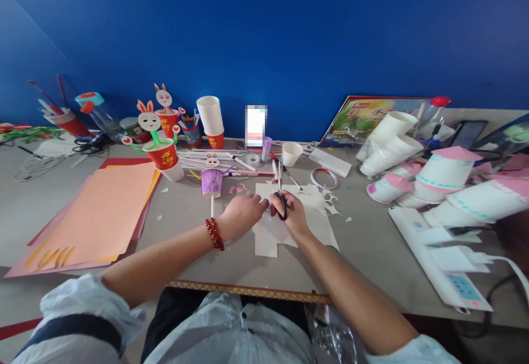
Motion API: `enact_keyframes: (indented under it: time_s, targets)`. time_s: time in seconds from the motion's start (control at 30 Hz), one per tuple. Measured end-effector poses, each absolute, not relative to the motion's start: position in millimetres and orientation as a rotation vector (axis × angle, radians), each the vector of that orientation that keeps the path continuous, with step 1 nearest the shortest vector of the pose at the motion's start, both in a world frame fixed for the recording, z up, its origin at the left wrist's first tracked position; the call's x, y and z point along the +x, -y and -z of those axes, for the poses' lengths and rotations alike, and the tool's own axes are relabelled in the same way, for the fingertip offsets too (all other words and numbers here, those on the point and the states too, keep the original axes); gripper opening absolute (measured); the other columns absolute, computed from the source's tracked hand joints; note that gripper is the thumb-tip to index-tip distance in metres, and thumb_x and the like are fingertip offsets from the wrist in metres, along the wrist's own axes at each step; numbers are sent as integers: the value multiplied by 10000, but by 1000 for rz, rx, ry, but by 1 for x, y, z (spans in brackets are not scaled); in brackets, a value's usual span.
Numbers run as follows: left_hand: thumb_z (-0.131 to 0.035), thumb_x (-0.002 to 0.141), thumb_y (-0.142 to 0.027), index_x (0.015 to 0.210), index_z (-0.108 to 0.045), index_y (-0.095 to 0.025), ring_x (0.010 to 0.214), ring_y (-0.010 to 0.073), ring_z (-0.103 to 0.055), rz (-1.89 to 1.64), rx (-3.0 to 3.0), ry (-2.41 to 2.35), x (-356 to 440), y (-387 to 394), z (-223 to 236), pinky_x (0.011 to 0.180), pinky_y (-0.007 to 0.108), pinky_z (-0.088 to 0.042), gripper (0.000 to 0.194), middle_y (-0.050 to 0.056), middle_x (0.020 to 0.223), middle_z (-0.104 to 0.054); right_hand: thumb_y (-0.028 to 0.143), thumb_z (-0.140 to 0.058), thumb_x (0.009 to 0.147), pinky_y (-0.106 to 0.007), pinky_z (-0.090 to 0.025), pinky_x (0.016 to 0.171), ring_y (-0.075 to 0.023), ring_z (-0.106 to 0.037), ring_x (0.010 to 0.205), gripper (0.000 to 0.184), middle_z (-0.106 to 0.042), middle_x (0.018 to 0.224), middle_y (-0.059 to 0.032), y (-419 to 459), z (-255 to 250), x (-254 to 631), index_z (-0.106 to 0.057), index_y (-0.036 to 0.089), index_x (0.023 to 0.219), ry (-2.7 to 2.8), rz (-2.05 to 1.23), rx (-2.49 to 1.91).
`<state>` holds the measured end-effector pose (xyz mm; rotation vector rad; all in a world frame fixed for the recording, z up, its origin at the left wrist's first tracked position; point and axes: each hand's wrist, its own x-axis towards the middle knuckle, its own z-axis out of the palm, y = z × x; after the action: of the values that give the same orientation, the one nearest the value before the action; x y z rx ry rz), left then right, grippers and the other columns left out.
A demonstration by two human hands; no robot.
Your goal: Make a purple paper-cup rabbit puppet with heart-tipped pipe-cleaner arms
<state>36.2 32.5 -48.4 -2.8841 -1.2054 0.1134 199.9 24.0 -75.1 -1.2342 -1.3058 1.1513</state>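
Observation:
My right hand [294, 212] is closed around black-handled scissors [281, 207], whose blades point away from me toward the back of the table. Just left of it, my left hand [244, 213] has its fingers bent together in a pinch. What those fingertips hold is too small to make out against the white paper below. White paper sheets [266, 245] with cut edges lie under both hands. A purple paper cup [212, 183] with a small rabbit face [212, 160] and a white stick stands beyond my left wrist. Pink paper scraps [239, 189] lie beside the cup.
Coloured paper sheets [99, 204] are stacked at left. Red cups with rabbit figures [161, 155] stand behind them. A white cup [291, 154], a tape roll [324, 178] and pens lie ahead. At right are paper-cup models [444, 174] and a power strip [425, 259].

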Motion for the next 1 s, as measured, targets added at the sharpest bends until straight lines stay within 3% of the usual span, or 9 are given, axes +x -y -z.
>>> enact_keyframes:
  time_s: [0.3,0.47,0.67,0.87,1.0]
  targets:
    - [-513,892,-80,1071,-663,-235,891,249,-640,-62,-2924,1112,27,-42,49,686,327,-473,281,86,947,-637,557,-648,819,-259,-337,504,-124,-441,482,437,-510,480,37,-26,80,202,-494,220,588,1328,-1122,-1228]
    - [-492,865,-50,1024,-649,-181,902,240,-632,-44,-2893,1187,21,-54,41,729,335,-484,259,89,952,-641,568,-669,807,-266,-328,512,-123,-425,492,443,-517,495,33,-26,78,201,-489,216,605,1265,-1178,-1205]
    - [-600,836,-177,1099,-630,-196,1036,279,-588,-26,-2987,901,13,-57,36,792,377,-487,265,101,1111,-628,589,-675,793,-278,-358,525,-140,-447,508,452,-524,493,25,-25,75,199,-492,223,602,1276,-1167,-1212]
    - [-573,888,-174,928,-645,-175,951,259,-594,-91,-2953,730,13,-65,50,782,378,-464,82,92,997,-645,563,-676,791,-254,-354,488,-129,-456,475,424,-527,483,35,-25,75,199,-497,218,622,1261,-1146,-1239]
    - [-552,895,-153,933,-634,-155,951,260,-585,-97,-2949,681,11,-73,50,783,376,-456,91,100,998,-649,524,-684,795,-244,-357,489,-122,-462,472,397,-533,486,38,-26,76,199,-492,216,632,1250,-1162,-1214]
